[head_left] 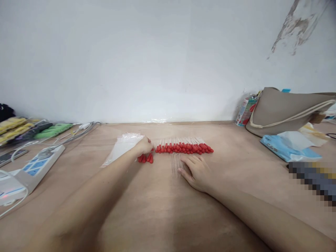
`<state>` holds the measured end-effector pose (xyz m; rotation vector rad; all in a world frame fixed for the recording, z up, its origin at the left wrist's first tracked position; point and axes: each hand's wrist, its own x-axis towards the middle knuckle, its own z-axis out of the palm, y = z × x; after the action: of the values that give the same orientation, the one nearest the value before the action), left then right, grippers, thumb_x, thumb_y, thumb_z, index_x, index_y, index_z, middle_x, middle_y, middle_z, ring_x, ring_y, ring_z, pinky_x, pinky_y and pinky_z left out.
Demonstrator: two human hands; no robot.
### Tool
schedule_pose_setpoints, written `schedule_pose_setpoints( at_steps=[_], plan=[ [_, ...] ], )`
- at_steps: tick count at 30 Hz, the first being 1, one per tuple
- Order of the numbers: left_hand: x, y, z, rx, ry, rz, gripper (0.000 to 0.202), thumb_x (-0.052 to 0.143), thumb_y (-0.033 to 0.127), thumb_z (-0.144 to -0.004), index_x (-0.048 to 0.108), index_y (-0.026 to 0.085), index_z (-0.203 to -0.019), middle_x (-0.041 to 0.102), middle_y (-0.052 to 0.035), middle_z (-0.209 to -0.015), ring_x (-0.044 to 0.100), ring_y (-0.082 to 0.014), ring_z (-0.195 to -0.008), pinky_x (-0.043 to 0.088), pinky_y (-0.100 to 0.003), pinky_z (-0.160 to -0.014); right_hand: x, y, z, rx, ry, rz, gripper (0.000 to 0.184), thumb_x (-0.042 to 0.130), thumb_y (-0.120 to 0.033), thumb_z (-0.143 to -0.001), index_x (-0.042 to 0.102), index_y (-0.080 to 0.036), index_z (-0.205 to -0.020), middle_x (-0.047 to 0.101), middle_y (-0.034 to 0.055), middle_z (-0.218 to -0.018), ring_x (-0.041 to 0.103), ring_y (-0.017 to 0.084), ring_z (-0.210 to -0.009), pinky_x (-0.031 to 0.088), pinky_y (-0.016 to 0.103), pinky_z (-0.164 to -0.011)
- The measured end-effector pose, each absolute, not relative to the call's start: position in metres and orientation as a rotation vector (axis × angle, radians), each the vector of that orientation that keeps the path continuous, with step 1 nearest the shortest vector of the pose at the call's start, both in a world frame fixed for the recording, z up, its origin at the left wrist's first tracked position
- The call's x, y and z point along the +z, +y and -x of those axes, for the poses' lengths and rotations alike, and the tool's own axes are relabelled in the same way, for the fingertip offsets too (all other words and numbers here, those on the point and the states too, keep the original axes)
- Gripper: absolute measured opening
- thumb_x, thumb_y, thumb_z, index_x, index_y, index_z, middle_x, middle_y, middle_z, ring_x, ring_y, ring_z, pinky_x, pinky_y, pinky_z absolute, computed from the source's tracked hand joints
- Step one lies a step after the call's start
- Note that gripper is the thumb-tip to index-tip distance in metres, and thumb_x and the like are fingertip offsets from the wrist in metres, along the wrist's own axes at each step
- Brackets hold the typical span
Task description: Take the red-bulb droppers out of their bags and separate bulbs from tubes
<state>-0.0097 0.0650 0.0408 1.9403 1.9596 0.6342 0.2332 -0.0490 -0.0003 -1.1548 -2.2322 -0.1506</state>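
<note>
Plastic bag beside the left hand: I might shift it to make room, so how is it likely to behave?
The plastic bag is probably floppy and light, as it lies flat and looks thin beside the left hand. Its shiny surface suggests it may slide when pushed across the table.

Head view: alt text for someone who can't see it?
A person's left hand is at a few red pieces beside clear plastic; the right hand lies at thin strands in front of a longer red row. Power strip left, beige bag right.
</note>
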Motion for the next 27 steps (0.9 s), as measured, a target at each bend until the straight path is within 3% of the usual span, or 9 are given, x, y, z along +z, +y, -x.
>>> schedule_pose_setpoints(
  at_steps=[5,9,11,17,27],
  plan=[
    [0.056,0.035,0.011,0.856,1.878,-2.123,0.031,0.045,0.024,-0.079,0.037,0.018,-0.108,0.059,-0.0007,-0.074,0.056,-0.0138,-0.063,0.041,-0.024,-0.059,-0.006,-0.044,-0.234,-0.142,-2.086,1.093,0.033,0.047,-0.033,-0.082,0.049,-0.016,-0.111,0.055,0.0108,-0.103,0.050,0.021,-0.097,0.040,0.036,-0.081],
    [0.045,-0.008,0.011,0.982,1.444,-2.562,0.021,0.044,0.026,-0.082,0.041,0.019,-0.101,0.053,-0.0007,-0.079,0.053,-0.0126,-0.068,0.041,-0.024,-0.063,-0.001,-0.043,-0.238,-0.315,-1.811,1.074,0.057,0.054,-0.040,-0.077,0.038,-0.013,-0.124,0.044,0.0176,-0.119,0.042,0.027,-0.111,0.036,0.043,-0.089],
    [0.033,-0.026,0.011,0.937,1.272,-2.717,0.015,0.044,0.024,-0.084,0.044,0.019,-0.098,0.053,-0.0020,-0.084,0.053,-0.0130,-0.074,0.042,-0.024,-0.066,0.003,-0.045,-0.240,-0.434,-1.792,1.043,0.061,0.058,-0.045,-0.073,0.040,-0.015,-0.124,0.045,0.0172,-0.120,0.042,0.029,-0.111,0.031,0.046,-0.092],
    [0.009,-0.045,0.007,1.040,1.017,-2.893,0.009,0.046,0.018,-0.085,0.047,0.018,-0.094,0.052,-0.0028,-0.082,0.052,-0.0131,-0.077,0.044,-0.025,-0.069,0.008,-0.053,-0.239,-0.452,-2.134,0.862,0.023,0.053,-0.035,-0.080,0.058,-0.023,-0.100,0.064,0.0018,-0.087,0.053,0.017,-0.086,0.020,0.044,-0.095],
    [0.009,-0.048,-0.010,1.094,0.818,-2.884,0.025,0.049,0.016,-0.084,0.049,0.017,-0.110,0.051,-0.0087,-0.101,0.050,-0.0155,-0.092,0.045,-0.028,-0.079,-0.001,-0.051,-0.233,-0.399,-2.324,0.719,0.020,0.044,-0.026,-0.087,0.061,-0.017,-0.091,0.058,0.0004,-0.063,0.046,0.011,-0.061,0.026,0.030,-0.070]
  ],
)
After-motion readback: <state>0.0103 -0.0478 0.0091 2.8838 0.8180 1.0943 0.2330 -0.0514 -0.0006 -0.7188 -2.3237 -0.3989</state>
